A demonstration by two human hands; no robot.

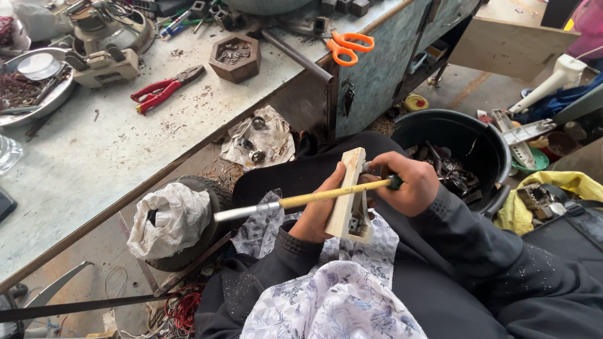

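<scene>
Cream plastic block (pixel 349 191) over the lap, long axis near upright, clasped from the near side by left hand (pixel 321 210). Crossed in front by a long yellow-shafted tool (pixel 301 201), lying almost level, green handle enclosed in right hand (pixel 407 183). Black bucket (pixel 496 141) just beyond the right hand.

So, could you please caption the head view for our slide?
Left hand steadies a cream plastic part while right hand works a screwdriver.

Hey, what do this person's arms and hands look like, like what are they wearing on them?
Both hands, left hand and right hand, are bare: no gloves, and no rings or watch that I can make out. Both arms wear long dark sleeves reaching the wrists, the fabric dotted with tiny sparkly specks.
</scene>
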